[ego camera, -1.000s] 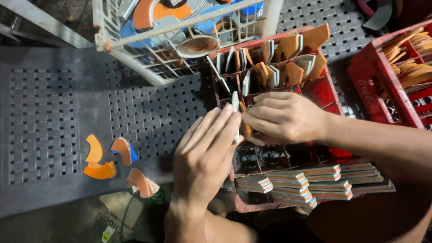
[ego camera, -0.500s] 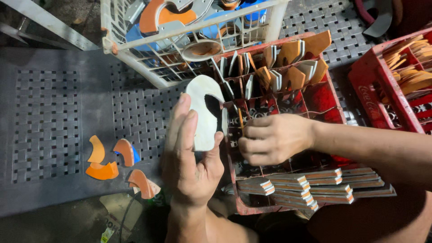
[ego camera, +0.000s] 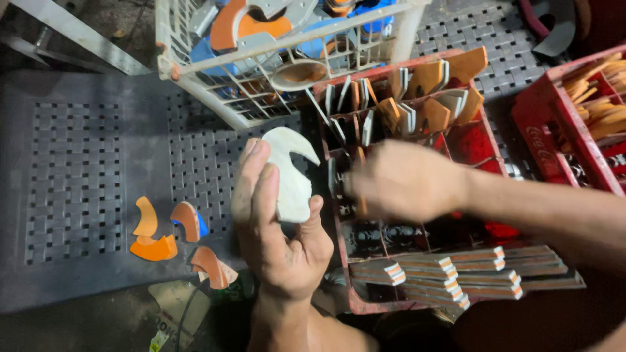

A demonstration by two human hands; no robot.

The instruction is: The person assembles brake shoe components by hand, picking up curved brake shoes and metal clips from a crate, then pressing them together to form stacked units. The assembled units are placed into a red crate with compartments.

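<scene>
My left hand point(ego camera: 280, 241) holds a white, hook-shaped flat piece point(ego camera: 291, 176) upright between thumb and fingers, just left of a red divided crate point(ego camera: 466, 146). My right hand point(ego camera: 404, 182) is blurred over the crate's middle compartments. Its fingers are closed on a thin orange-brown piece point(ego camera: 360, 199) that stands on edge in the crate. The crate's far compartments hold several orange, brown and white flat pieces point(ego camera: 424, 98) stood on edge. Stacks of flat layered pieces point(ego camera: 456, 274) lie across its near end.
A white wire basket point(ego camera: 215, 98) with orange, grey and blue parts stands behind my left hand. Three curved orange pieces point(ego camera: 156, 248) lie on the grey perforated surface point(ego camera: 78, 163) at left. A second red crate point(ego camera: 541, 117) with orange pieces sits at right.
My left hand lifted the white piece out from beside the crate and turned it face up. My right hand slid right and down into the crate's compartments.
</scene>
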